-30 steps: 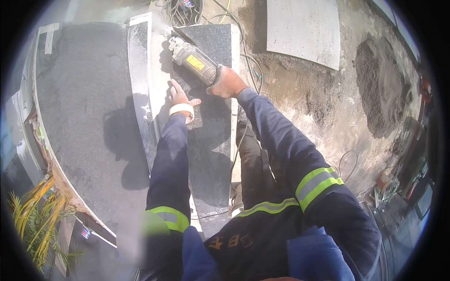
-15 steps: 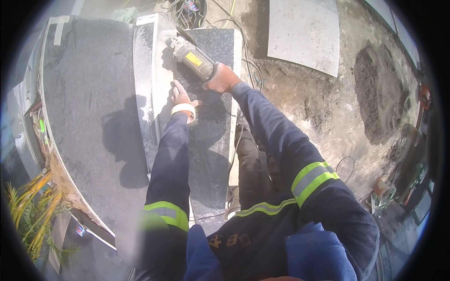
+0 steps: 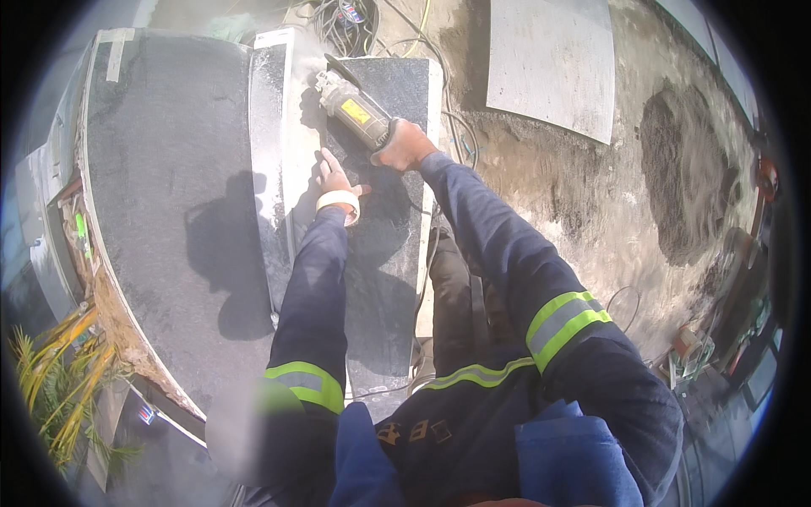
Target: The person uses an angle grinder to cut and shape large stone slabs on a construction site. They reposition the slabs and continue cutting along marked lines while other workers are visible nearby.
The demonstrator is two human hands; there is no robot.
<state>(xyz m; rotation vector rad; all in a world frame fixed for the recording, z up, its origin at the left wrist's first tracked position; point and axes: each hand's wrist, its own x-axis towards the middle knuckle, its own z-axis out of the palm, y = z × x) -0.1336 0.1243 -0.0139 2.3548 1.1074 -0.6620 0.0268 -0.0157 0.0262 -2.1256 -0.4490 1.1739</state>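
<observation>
My right hand (image 3: 404, 145) is closed round the body of a dusty power grinder (image 3: 359, 114) with a yellow label. Its disc end points up and left, over the long edge of a dark speckled slab (image 3: 380, 270), with pale dust rising there. My left hand (image 3: 336, 176) rests on the slab below the tool, fingers stretched out, at the seam with a white strip (image 3: 301, 211). A cream ring (image 3: 338, 204), possibly a tape roll, circles that wrist. A larger dark slab (image 3: 160, 135) lies to the left, with my shadow on it.
Coiled cables (image 3: 342, 25) lie beyond the slab, and a cord runs along its right side. A pale sheet (image 3: 549, 59) and a dark patch (image 3: 684, 177) are on the dusty ground to the right. Yellow-green fronds (image 3: 59, 380) fill the lower left, beside board edges and debris.
The view has shifted slightly, so slabs and hands appear a little further right. The grinder has moved very slightly along the edge, away from me. Both hands keep the same pose.
</observation>
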